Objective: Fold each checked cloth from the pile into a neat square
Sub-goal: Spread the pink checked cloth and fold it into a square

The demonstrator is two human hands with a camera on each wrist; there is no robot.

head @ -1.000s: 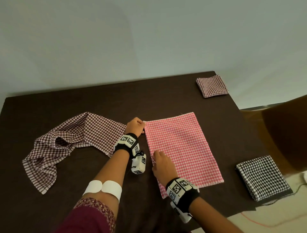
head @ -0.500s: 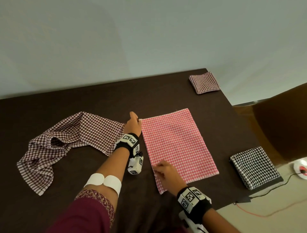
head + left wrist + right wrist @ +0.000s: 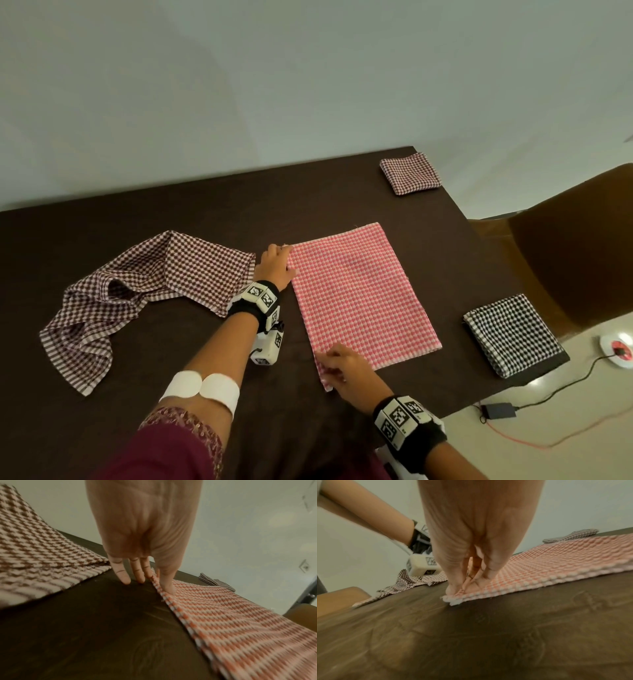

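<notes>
A red checked cloth lies on the dark table as a flat, doubled rectangle. My left hand is at its far left corner. In the left wrist view the cloth's edge rises between the thumb and the fingers of the left hand, which pinch it. My right hand is at the near left corner. In the right wrist view the right hand pinches the layered corner of the red cloth between thumb and fingertips.
A rumpled brown checked cloth lies left of my left hand. A folded brown checked square sits at the far right corner, and a folded black checked square at the right edge. Beyond stand a brown chair and a floor cable with adapter.
My right hand has slid along the red cloth's left edge towards me, down to the near corner. The left hand has stayed at the far corner.
</notes>
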